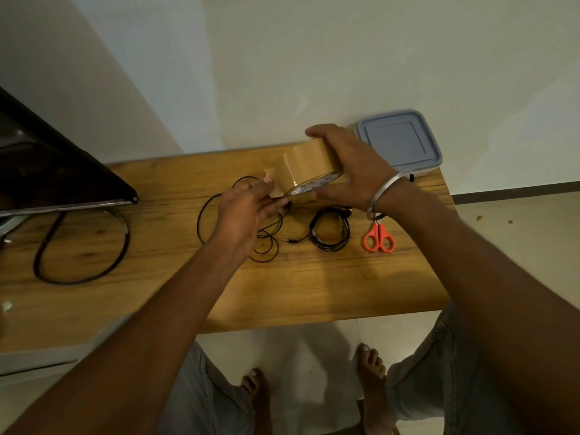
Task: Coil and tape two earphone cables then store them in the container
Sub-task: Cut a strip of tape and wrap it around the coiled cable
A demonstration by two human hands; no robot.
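Table (314, 293) is carrying coiled cable (312, 232) and loose cable (199, 219), container (398, 142) behind; right hand (351, 174) is gripping tape (301, 169), left hand (246, 211) pinching its end, so pulling short and straight looks wisest.

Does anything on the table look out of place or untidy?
Only the left cable: it sprawls in loose loops below the left hand, which pinches the tape end, while the right cable is neatly coiled. Nothing looks spilled or damaged.
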